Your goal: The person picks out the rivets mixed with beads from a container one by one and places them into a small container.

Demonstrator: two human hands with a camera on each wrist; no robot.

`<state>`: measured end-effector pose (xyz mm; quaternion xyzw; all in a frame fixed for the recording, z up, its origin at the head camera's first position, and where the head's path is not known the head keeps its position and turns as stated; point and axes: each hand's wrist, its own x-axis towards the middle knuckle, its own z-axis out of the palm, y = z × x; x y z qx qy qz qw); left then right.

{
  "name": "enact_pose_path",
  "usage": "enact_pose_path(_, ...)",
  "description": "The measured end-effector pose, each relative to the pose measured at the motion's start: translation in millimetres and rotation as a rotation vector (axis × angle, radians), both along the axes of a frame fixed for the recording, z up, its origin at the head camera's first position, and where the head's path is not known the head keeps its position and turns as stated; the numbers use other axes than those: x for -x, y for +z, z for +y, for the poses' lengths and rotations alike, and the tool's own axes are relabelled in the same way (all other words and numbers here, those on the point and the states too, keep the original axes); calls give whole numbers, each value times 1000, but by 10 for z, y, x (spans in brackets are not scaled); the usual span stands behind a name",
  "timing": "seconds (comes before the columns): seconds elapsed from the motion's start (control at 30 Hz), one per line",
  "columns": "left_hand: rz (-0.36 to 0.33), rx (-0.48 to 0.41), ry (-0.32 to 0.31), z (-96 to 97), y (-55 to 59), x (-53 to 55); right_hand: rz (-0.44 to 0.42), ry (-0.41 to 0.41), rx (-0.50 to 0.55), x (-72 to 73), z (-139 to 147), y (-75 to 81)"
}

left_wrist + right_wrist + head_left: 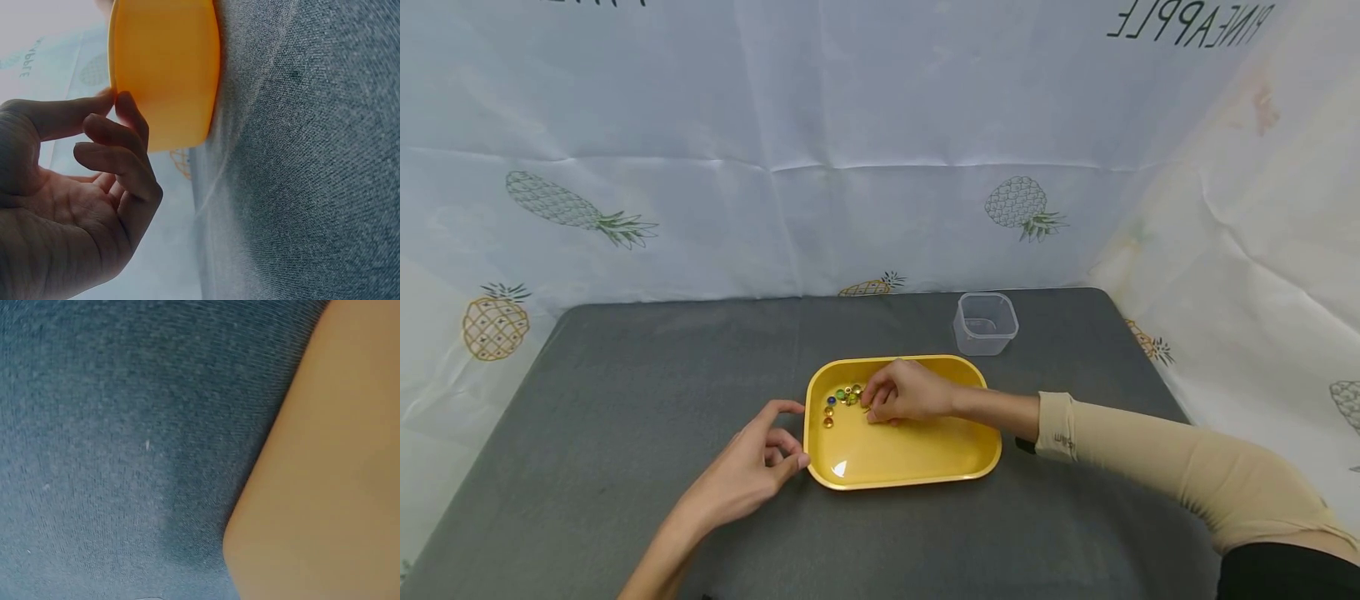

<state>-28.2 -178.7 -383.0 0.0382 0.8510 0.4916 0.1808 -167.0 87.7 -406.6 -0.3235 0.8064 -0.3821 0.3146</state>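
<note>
Beads (841, 394): we see them inside the yellow tray (880, 454), toward its far left corner.
Right hand (913, 392): its grip is narrow, just right of the beads and the nearer of our two (we cannot tell whether it pinches one).
Left hand (748, 471): our grip is spread wide, touching the tray's left edge.
Tray: its long axis runs left to right on the worktop (662, 375).

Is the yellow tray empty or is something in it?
Not empty: in the head view, small glass marbles lie inside the yellow tray, near its left end, and the right hand reaches in.
</note>
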Motion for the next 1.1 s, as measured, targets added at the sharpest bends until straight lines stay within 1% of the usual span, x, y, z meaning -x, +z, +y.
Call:
enact_pose_path(0.23, -2, -9, -2, 7, -13, -8, 61, -23, 2, -20, 15, -47)
enact_pose_path(0.57, -2, -6, 6, 15, -13, -11, 207, -21, 30, -43, 23, -169)
enact_pose_path(0.8, -2, -3, 1, 6, -14, -8, 234, -30, 48, -71, 33, -193)
enact_pose_path(1.1, 4, -7, -9, -6, -19, -1, 279, -23, 76, -63, 31, -258)
